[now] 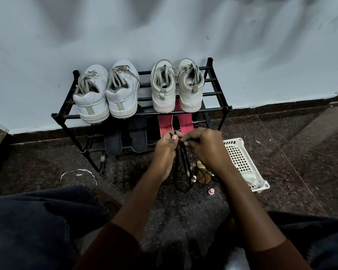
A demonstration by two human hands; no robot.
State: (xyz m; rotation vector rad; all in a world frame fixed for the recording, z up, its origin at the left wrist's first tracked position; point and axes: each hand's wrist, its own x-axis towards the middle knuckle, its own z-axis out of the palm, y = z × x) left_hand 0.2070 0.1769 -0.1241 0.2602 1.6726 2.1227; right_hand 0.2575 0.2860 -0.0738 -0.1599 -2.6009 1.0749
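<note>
Low in front of the shoe rack, I found my left hand and right hand both pinching the black cord at its upper end, its beaded tail lying on the floor; untangling judged far from complete.

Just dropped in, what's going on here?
A seated person holds black cords up in front of a shoe rack. The left hand and right hand pinch them near the top, close together. The cords hang to the floor among small trinkets, beside a white basket. Sneakers sit on the rack.
</note>
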